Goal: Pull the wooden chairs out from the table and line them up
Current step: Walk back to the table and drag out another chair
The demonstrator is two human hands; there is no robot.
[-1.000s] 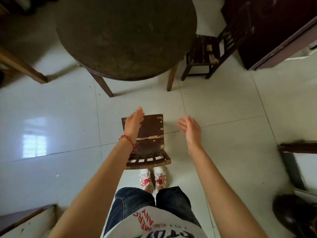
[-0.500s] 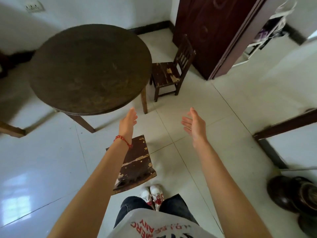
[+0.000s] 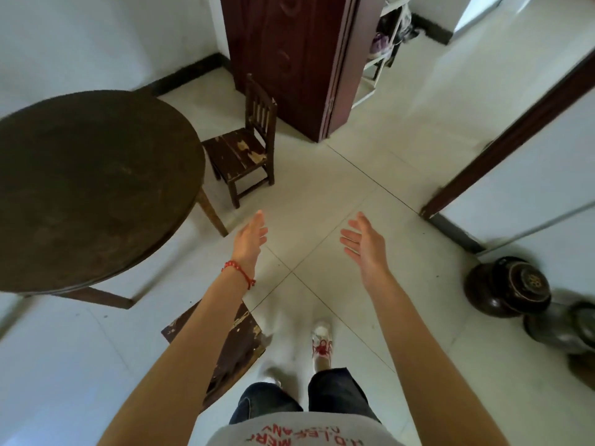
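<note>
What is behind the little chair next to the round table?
Behind the little chair stands a dark red wooden door, with white wall and black baseboard to its left. The chair's slatted back hides a bit of the door's lower part.

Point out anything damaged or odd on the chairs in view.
The chair beside the round table has pale patches on its seat where the dark finish has flaked off. The nearer chair, under the left arm, shows similar chipped, worn edges. Nothing looks toppled or broken.
</note>
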